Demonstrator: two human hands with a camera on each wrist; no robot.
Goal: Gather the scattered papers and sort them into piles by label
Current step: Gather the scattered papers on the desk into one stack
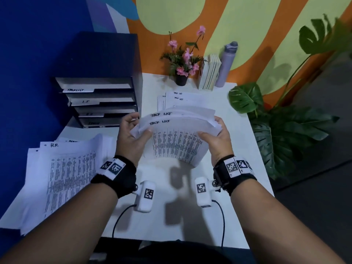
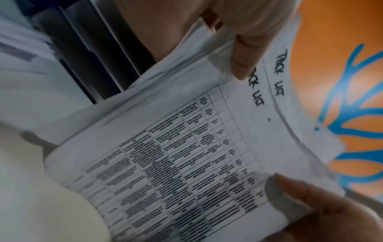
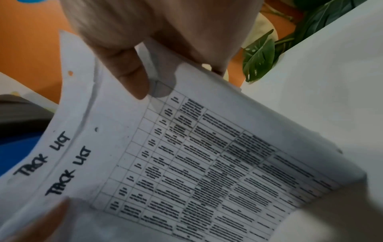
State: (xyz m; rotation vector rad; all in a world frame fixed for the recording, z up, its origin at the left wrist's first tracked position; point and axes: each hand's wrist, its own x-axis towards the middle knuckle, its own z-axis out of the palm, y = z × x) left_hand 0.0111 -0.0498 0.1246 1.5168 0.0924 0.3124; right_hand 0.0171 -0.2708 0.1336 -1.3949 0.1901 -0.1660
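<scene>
A curved stack of printed papers (image 1: 177, 143) headed "TASK LIST" hangs above the white desk (image 1: 171, 206), held at its two sides. My left hand (image 1: 137, 128) grips the left edge with its thumb on top, and my right hand (image 1: 209, 128) grips the right edge the same way. The left wrist view shows the stack (image 2: 186, 147) close up; the right wrist view shows the stack (image 3: 196, 163) with two "TASK LIST" headings offset. More task-list sheets (image 1: 177, 99) lie at the back of the desk. A thick pile labelled "H.R." (image 1: 62, 178) lies at the left.
A black tray organiser (image 1: 99, 100) with labelled tabs stands at the back left. A flower pot (image 1: 181, 79), upright books (image 1: 209, 73) and a grey bottle (image 1: 227, 63) line the back wall. A leafy plant (image 1: 276, 126) stands off the desk's right edge.
</scene>
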